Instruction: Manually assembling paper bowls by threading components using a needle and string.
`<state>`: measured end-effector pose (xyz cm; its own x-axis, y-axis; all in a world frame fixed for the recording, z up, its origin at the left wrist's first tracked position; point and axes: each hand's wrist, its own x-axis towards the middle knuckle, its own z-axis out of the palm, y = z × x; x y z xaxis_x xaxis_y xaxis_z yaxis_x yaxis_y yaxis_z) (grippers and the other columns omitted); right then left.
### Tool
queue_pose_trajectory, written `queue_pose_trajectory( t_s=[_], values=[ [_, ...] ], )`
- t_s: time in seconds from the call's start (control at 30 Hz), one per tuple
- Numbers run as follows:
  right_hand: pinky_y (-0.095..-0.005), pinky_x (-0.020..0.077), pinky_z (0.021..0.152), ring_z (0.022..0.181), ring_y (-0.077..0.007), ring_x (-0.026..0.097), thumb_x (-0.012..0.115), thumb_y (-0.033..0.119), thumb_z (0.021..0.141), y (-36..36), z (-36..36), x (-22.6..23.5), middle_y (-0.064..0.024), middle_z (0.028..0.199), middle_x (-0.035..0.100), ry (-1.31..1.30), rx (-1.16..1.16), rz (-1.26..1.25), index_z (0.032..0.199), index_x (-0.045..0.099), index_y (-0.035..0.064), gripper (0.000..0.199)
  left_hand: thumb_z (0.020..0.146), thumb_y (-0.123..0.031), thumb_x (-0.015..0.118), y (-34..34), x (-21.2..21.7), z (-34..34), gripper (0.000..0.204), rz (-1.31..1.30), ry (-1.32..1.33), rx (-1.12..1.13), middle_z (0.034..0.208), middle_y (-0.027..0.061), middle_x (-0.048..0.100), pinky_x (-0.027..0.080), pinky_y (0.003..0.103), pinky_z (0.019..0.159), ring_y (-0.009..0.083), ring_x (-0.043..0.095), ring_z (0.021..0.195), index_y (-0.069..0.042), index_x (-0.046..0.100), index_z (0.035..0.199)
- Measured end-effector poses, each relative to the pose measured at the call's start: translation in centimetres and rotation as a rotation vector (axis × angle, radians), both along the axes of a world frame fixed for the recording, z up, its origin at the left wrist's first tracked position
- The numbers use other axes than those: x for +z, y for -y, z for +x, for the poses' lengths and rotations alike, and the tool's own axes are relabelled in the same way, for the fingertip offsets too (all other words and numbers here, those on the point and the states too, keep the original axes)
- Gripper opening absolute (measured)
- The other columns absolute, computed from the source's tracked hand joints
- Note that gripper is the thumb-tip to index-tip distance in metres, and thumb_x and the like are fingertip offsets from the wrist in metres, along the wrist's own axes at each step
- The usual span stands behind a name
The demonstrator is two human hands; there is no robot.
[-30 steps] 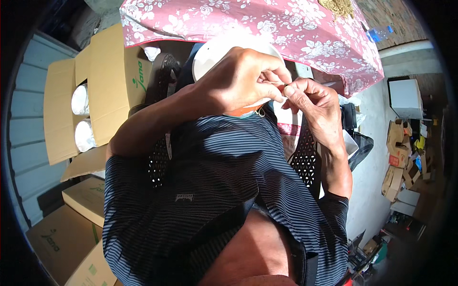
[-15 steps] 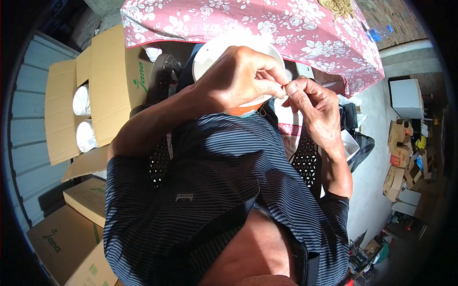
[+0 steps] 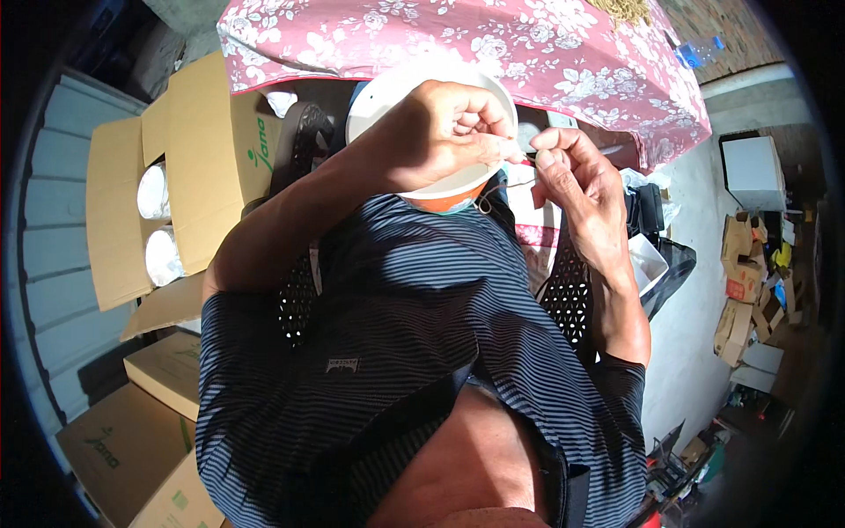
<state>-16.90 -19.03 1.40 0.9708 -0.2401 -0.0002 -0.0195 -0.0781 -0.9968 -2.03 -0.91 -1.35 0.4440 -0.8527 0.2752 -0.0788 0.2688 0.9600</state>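
Pinching at fingertip level: the right hand (image 3: 576,169) is narrow, thumb and forefinger together on a small dark-and-red piece (image 3: 528,161), exact form too small to tell. The left hand (image 3: 444,132) faces it at the same piece, fingers curled toward the thumb; I cannot tell whether this pinch is closed, or on what. The piece sits between the two sets of fingertips, just beside the right edge of the white bucket (image 3: 363,114). A thin cord (image 3: 497,187) curves from below the right fingertips to a loop beside the bucket's orange lower wall; whether it joins the piece is not clear.

Judgement: the step in hand is fine two-handed handling of the piece. The next move calls for a light, steady pinch on the right, small left-finger adjustments, and cord slack clear of the rim.

Beyond the bucket: a worktop (image 3: 396,40) under pink floral cloth, with a tangle of golden strands (image 3: 623,9) at its far edge. To the left, an open cardboard box (image 3: 207,132) shows white rounded packs (image 3: 155,194).
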Motion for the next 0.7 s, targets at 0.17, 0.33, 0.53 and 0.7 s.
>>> queue_pose_trajectory(
  t_s=[0.17,0.33,0.53,0.7],
  values=[
    [-0.0187,0.0328,0.05,0.057,0.0006,0.044,0.067,0.019,0.104,-0.3,0.0,0.4,0.0078,0.074,0.059,-0.116,0.012,-0.027,0.109,0.071,-0.0008,0.021,0.095,-0.006,0.074,0.0,-0.2,0.0,0.012,0.036,0.023,-0.015,0.092,0.0077,0.074,0.055,0.025,0.079,0.0099,0.069,0.085,0.005,0.069,0.098],
    [-0.0196,0.0299,0.048,0.053,0.0013,0.04,0.072,0.012,0.101,-0.1,-0.1,-0.4,0.0103,0.066,0.052,-0.094,0.01,-0.014,0.102,0.073,-0.001,0.013,0.096,0.001,0.07,-0.6,0.4,0.1,0.011,0.14,0.021,-0.028,0.1,0.0129,0.073,0.058,0.03,0.088,0.0158,0.071,0.095,0.008,0.066,0.104],
    [-0.0184,0.0306,0.055,0.059,0.0014,0.036,0.07,0.003,0.097,-1.0,-0.2,-0.8,0.0126,0.066,0.044,-0.011,-0.017,0.004,0.098,0.072,-0.0019,0.005,0.096,0.0,0.071,-0.3,0.0,-0.1,0.012,0.113,-0.036,0.0,0.098,0.013,0.073,0.058,0.029,0.086,0.0157,0.072,0.094,0.007,0.066,0.104],
    [-0.0186,0.0297,0.057,0.063,0.0012,0.034,0.069,0.001,0.096,-1.4,-0.3,-0.8,0.0128,0.069,0.042,-0.029,-0.003,-0.039,0.097,0.071,-0.0011,0.003,0.094,-0.001,0.073,-0.7,1.3,-1.0,0.014,0.15,0.14,0.136,0.094,0.0115,0.074,0.059,0.029,0.082,0.015,0.073,0.091,0.006,0.066,0.104]
  ],
)
